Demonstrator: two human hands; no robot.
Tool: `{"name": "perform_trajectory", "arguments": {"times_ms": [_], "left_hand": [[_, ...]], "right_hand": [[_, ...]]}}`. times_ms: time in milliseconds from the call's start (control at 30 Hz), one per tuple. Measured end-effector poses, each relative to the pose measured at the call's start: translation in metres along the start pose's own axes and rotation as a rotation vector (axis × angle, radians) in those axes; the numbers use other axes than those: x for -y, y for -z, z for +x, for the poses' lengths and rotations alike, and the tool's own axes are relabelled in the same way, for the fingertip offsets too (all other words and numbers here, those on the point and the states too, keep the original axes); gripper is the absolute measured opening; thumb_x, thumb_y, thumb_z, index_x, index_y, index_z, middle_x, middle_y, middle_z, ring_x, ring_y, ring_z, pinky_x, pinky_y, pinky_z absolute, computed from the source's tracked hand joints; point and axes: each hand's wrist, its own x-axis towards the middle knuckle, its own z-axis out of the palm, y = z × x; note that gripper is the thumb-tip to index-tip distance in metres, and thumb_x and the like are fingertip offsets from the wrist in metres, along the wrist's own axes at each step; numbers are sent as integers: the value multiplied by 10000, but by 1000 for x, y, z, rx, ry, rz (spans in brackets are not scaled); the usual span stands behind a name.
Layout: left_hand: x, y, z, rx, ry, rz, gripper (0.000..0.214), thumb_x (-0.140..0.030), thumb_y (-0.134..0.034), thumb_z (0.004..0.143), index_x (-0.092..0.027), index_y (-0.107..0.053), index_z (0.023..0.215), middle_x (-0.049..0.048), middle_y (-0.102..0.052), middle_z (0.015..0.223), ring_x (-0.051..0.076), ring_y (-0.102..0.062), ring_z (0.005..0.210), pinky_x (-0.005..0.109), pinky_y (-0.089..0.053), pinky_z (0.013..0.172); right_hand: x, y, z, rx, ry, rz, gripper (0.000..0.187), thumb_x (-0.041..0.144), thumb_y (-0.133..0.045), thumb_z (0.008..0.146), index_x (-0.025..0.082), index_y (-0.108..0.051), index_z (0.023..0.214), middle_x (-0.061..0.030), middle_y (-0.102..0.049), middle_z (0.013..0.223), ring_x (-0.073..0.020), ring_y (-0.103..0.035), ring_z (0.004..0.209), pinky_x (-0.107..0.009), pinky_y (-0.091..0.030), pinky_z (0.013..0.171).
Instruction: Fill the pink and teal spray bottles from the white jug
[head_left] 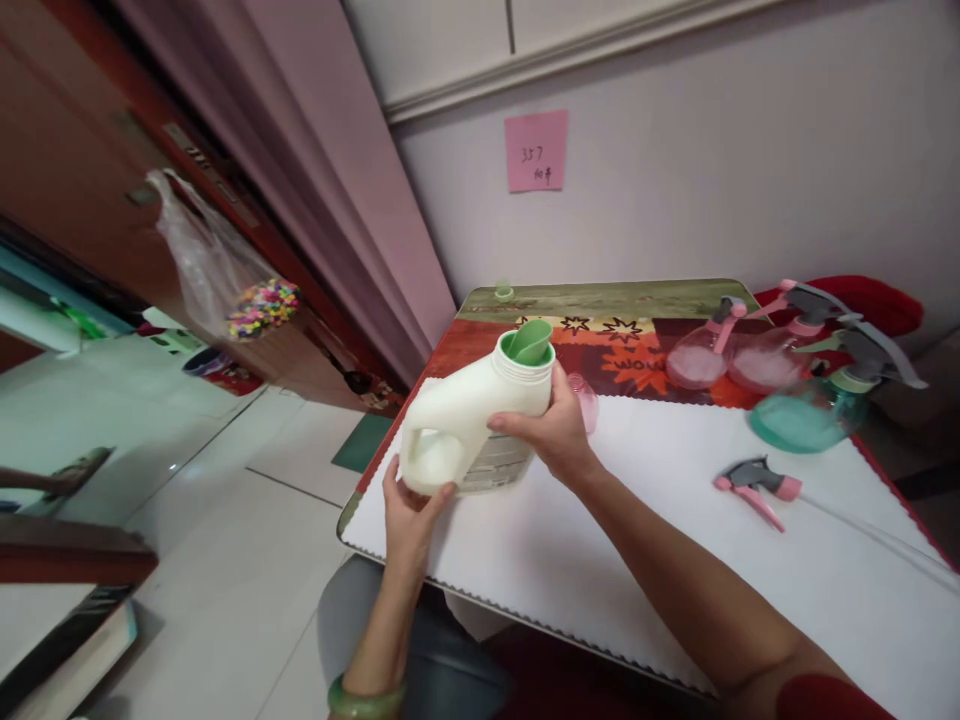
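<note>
Both of my hands grip a large white detergent jug (484, 410) with a side handle and a green pouring spout (531, 343) in its uncapped neck. My left hand (409, 520) is closed on the jug's lower end, below the handle. Near the neck, my right hand (562, 430) wraps the jug with its thumb across the side. The jug tilts, its neck raised toward the wall. Partly hidden behind my right hand is a small pink bottle (585, 403). To the right lies a detached pink-and-grey spray trigger (757, 485) with a long clear tube.
Pink spray bottles (697, 355) and a teal one (802, 415) stand at the table's right. A green cap (503, 291) sits at the far edge. White paper (637, 560) covers much of the table. A plastic bag (206, 265) hangs from the door at left.
</note>
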Motion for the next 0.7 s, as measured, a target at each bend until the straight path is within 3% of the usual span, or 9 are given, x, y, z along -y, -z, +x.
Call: {"name": "perform_trajectory", "arguments": {"times_ms": [67,200,333,467,533,600,700], "left_hand": [[0,8,8,-40,-103,102,1077,-383,-909,629,-292,-325,1529,173,-476,1531,327,-556,1321,514,-453,1086],[-11,17,35,71,-308,130,723,-418,-833,728,-250,-528,1361,137,-571,1428,292,-563,1297,460,-434,1093],[-30,27,57,125,-287,34,463,-454,-789,765,-188,-663,1122,94,-713,1102,237,-671,1019,377,-515,929],[-48,37,60,229,-246,70,344,-461,-827,708,-157,-700,807,52,-709,773,198,-653,725,327,-526,719],[-52,36,56,214,-245,74,339,-489,-775,763,-171,-657,736,19,-660,660,167,-607,623,300,-499,641],[-50,31,52,126,-263,77,329,-491,-728,810,-184,-630,744,-21,-600,594,134,-546,558,268,-461,593],[-39,22,48,-72,-305,90,320,-479,-751,786,-178,-652,839,-39,-594,634,117,-522,571,251,-452,608]], "right_hand": [[0,-11,4,21,43,-87,834,370,-948,527,266,-552,1253,-56,-697,1207,-278,-657,1109,-456,-553,964],[-1,-38,23,122,128,-248,831,388,-948,514,271,-585,1252,-42,-705,1204,-273,-656,1106,-460,-537,990],[1,-56,48,311,184,-220,846,428,-952,492,246,-611,1245,-46,-713,1196,-275,-659,1116,-432,-543,985],[11,-62,53,462,202,-180,865,463,-934,538,241,-604,1306,-58,-697,1273,-280,-653,1177,-432,-543,1018],[20,-59,44,397,229,-231,837,470,-901,612,252,-583,1356,-71,-662,1355,-277,-624,1249,-451,-501,1089],[31,-47,28,259,251,-268,754,464,-839,720,246,-563,1387,-99,-630,1405,-264,-608,1287,-461,-468,1131],[47,-2,-4,57,246,-275,540,423,-783,807,254,-627,1296,-90,-684,1327,-229,-651,1227,-432,-506,1093]]}}
